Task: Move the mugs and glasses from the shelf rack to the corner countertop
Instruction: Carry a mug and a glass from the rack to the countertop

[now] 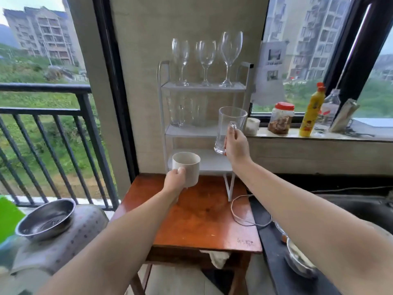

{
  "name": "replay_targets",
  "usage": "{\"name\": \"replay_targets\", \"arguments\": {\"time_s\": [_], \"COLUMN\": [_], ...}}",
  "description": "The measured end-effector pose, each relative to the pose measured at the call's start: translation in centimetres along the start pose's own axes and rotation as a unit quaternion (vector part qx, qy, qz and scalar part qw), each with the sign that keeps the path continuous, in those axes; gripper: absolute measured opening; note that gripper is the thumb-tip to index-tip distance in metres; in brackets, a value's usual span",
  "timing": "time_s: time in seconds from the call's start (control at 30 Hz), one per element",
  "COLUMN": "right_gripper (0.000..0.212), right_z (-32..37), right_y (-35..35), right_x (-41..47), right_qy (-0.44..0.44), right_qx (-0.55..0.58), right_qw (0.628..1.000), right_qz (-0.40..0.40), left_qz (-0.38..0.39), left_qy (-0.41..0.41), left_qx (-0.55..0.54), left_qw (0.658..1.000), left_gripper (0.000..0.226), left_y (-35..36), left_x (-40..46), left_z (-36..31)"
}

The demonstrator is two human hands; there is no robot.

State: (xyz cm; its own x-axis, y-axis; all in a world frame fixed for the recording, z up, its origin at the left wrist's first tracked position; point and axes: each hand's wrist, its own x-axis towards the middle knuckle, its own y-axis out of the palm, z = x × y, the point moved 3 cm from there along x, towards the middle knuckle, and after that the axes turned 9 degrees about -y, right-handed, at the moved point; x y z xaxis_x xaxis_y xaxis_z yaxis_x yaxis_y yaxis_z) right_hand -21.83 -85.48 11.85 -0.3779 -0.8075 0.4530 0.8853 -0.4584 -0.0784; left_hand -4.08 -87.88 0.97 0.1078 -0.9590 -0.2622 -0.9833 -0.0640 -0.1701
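Note:
A white three-tier shelf rack point(205, 87) stands at the back of a wooden table point(204, 220). My left hand point(175, 180) grips a white mug point(188, 167) just in front of the rack's bottom shelf. My right hand point(236, 143) holds a clear glass mug point(229, 126) by its handle, lifted in front of the rack's right side. Three wine glasses point(206, 60) stand on the top shelf. On the middle shelf, clear glass mugs point(187, 111) remain at the left.
A window ledge point(319, 137) to the right carries a small white cup point(252, 125), a red-lidded jar point(281, 118), a yellow bottle point(311, 111) and a clear bottle point(328, 111). A white cable point(242, 211) loops on the table. A steel bowl point(46, 219) sits at the left.

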Motion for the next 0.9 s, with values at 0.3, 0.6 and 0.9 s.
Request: {"name": "replay_targets", "arguments": {"time_s": [0.3, 0.6, 0.9], "right_gripper": [0.042, 0.046, 0.051], "right_z": [-3.6, -7.6, -6.7], "right_y": [-8.7, -25.2, -48.9], "right_x": [-13.3, -25.4, -37.8], "right_qy": [0.134, 0.237, 0.303], "right_qx": [-0.034, -0.114, -0.157], "right_qw": [0.988, 0.947, 0.888], "right_qz": [-0.073, -0.186, -0.309], "left_qz": [0.066, 0.171, 0.333], "left_qy": [-0.035, -0.071, -0.094], "left_qx": [0.027, 0.094, 0.129], "left_qw": [0.997, 0.978, 0.929], "left_gripper": [0.045, 0.045, 0.041], "left_y": [3.4, 17.2, 38.3], "left_x": [-9.8, -17.8, -36.0], "left_z": [5.9, 10.4, 14.4]}}
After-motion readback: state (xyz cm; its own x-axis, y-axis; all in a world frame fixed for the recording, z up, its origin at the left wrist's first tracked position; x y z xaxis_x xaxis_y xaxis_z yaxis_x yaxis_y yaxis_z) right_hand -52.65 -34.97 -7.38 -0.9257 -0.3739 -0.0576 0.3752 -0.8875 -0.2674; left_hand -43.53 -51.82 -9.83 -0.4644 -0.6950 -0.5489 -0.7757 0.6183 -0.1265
